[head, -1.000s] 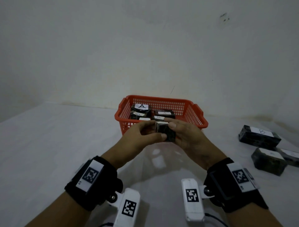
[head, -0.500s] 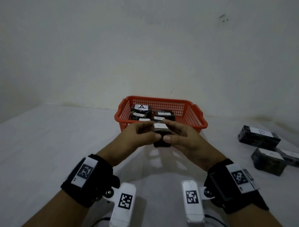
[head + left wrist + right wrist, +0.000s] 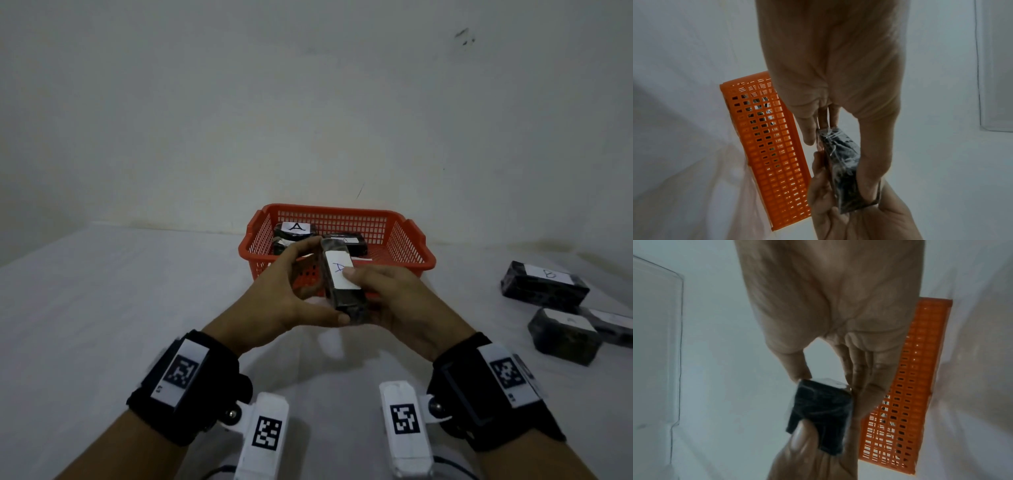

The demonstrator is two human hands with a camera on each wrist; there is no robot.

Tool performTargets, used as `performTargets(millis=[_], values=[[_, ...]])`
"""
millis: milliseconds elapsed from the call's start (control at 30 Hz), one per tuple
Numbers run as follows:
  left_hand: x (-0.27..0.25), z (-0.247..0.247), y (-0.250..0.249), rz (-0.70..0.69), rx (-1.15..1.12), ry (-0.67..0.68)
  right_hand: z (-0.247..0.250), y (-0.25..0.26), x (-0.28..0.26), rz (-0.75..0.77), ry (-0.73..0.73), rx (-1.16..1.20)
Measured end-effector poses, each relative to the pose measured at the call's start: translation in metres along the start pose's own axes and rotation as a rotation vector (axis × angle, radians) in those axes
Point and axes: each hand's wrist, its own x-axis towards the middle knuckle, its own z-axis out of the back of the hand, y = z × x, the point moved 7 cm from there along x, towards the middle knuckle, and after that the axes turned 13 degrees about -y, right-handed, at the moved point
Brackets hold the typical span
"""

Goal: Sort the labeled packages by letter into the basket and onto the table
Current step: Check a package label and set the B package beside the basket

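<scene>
Both hands hold one dark wrapped package point(image 3: 342, 294) just in front of the orange basket point(image 3: 424, 255). Its white label point(image 3: 337, 270) faces up and shows a blue letter A. My left hand point(image 3: 294, 294) grips its left side, thumb at the near end. My right hand point(image 3: 387, 294) grips the right side, thumb pressing on the label. In the left wrist view the package point(image 3: 842, 170) sits between thumb and fingers beside the basket point(image 3: 772, 146). The right wrist view shows the package point(image 3: 822, 412) pinched the same way. Inside the basket lie an A-labelled package point(image 3: 294, 229) and others.
Three dark labelled packages lie on the white table at the right: one marked B point(image 3: 544, 284), one nearer point(image 3: 565, 334), and one partly behind it point(image 3: 613, 325). A white wall rises right behind the basket. A bare stretch of table point(image 3: 102, 308) spreads to the left.
The hands have turned the package so its long side points away and the A label faces up. The hands sit slightly nearer to me than before.
</scene>
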Motion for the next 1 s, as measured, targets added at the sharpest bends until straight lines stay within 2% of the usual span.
performTargets(millis=[67, 233, 333, 567, 767, 833, 1000], values=[[-0.001, -0.003, -0.003, -0.018, -0.017, -0.014, 0.002, -0.002, 0.002, 0.012, -0.013, -0.016], [0.001, 0.007, -0.015, -0.107, -0.082, -0.286, 0.002, 0.005, 0.000, 0.110, -0.037, -0.059], [0.000, 0.017, -0.021, -0.213, -0.067, -0.366, -0.002, 0.007, -0.001, 0.136, -0.040, -0.075], [-0.004, 0.012, -0.028, -0.310, -0.112, -0.254, -0.006, 0.008, -0.007, -0.001, 0.001, 0.008], [-0.007, 0.007, -0.030, -0.374, -0.059, -0.158, -0.004, 0.002, -0.007, -0.003, 0.039, 0.025], [-0.005, 0.004, -0.025, -0.320, -0.037, -0.126, -0.004, 0.002, -0.004, 0.032, 0.025, 0.021], [0.001, -0.004, 0.001, 0.019, -0.019, -0.038, -0.006, 0.009, -0.005, 0.089, 0.096, 0.062]])
